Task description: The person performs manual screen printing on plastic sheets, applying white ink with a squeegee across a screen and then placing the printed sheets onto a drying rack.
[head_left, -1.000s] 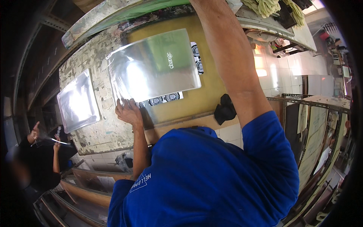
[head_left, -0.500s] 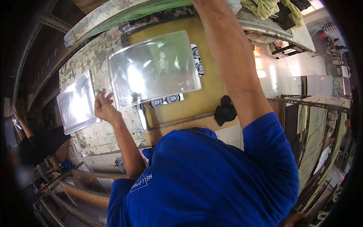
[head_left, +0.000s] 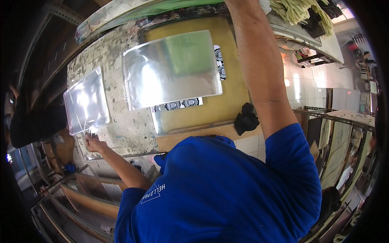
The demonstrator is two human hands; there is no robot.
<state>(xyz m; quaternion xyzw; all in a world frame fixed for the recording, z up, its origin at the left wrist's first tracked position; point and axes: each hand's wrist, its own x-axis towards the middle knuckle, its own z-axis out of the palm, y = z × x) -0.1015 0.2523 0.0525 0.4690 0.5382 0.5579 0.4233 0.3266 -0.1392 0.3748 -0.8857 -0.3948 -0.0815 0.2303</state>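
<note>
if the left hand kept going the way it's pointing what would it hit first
The left hand points up at the near edge of the smaller clear plastic sheet on the worn table; it probably already touches that edge, though depth is unclear.

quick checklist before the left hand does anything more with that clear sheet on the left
1. Left hand at the near edge of the small clear sheet: ok.
2. Grip closed on it: cannot tell, fingers blurred.
3. Small sheet lying flat on the worn table: ok.
4. Large clear sheet apart from the small one: ok.
5. Right hand in view: not ok, only the arm shows.
6. Black cloth away from both sheets: ok.
</note>
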